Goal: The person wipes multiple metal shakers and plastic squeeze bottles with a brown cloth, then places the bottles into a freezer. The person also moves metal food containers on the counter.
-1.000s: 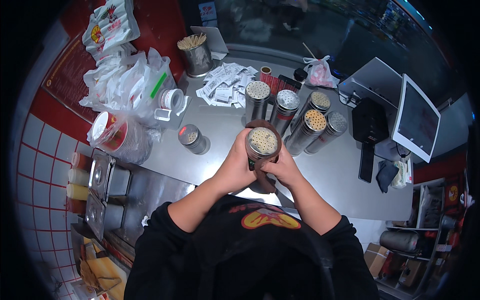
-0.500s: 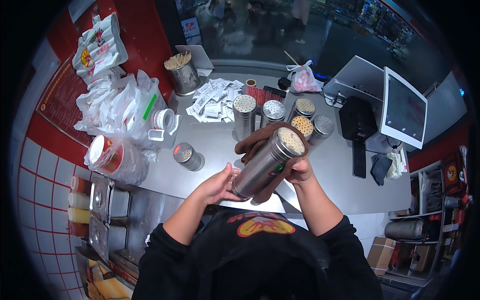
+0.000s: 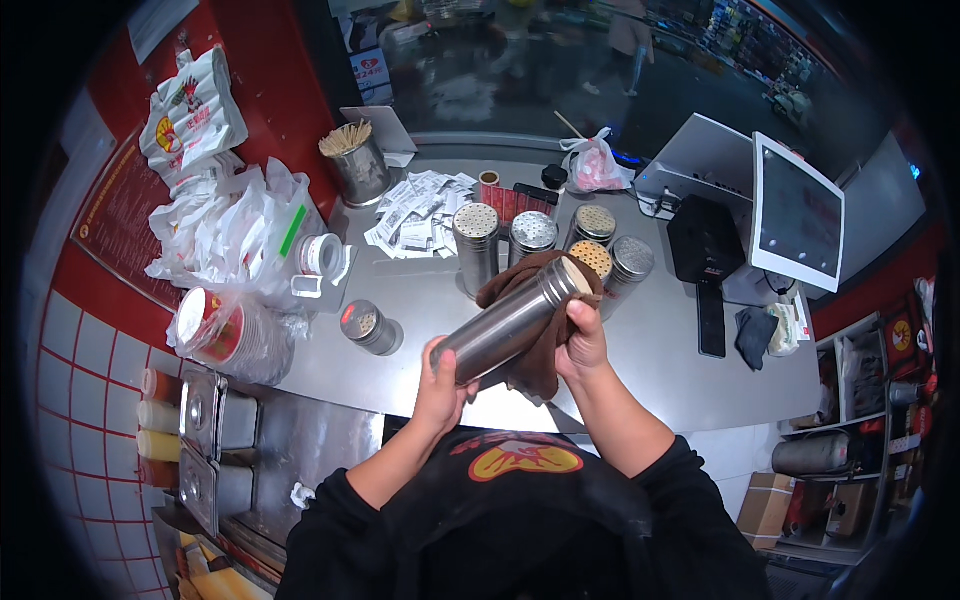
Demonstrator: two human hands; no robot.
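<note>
**Steel shaker in both hands, cloth bunched at the top end**

So the left hand (image 3: 440, 394) had its fingers clamped around the plain base end, and the right hand's (image 3: 583, 348) were closed on the brown cloth (image 3: 538, 368), squeezing it against the big steel shaker (image 3: 502, 328) near its top. The shaker was held tilted over the near part of the tabletop (image 3: 655, 388), top end up and to the right.

Looked like a wipe-down to me. If so, I'd keep the base pinned, turn the shaker against the cloth and go easy around the top, since too much tilt could spill whatever's inside.

The upright shakers (image 3: 477, 235) stood close behind, so elbow room was tight there. A small shaker (image 3: 366, 326) sat off to the left, well apart.
</note>
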